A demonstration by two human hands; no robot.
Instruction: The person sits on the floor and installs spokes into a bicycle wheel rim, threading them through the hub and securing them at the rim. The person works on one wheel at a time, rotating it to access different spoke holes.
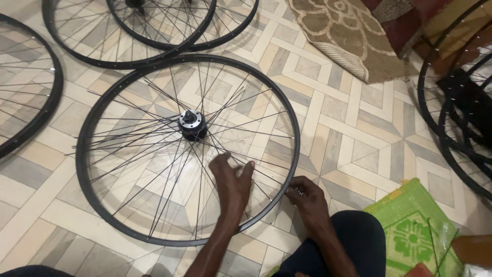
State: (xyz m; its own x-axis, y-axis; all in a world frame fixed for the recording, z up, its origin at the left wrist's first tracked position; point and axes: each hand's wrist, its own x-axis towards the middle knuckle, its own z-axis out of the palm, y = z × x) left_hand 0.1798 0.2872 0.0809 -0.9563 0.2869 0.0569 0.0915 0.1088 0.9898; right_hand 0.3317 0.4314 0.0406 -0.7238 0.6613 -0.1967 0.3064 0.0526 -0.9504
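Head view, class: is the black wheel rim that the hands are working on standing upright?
No: the black wheel rim lies flat on the tiled floor, both hands at its near edge.

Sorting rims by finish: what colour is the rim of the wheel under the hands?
Black, plain in the head view: the round metal wheel rim.

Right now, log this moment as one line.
left hand on spokes inside rim | right hand at rim's edge, pinching something small | hub centred | wheel flat on tiled floor
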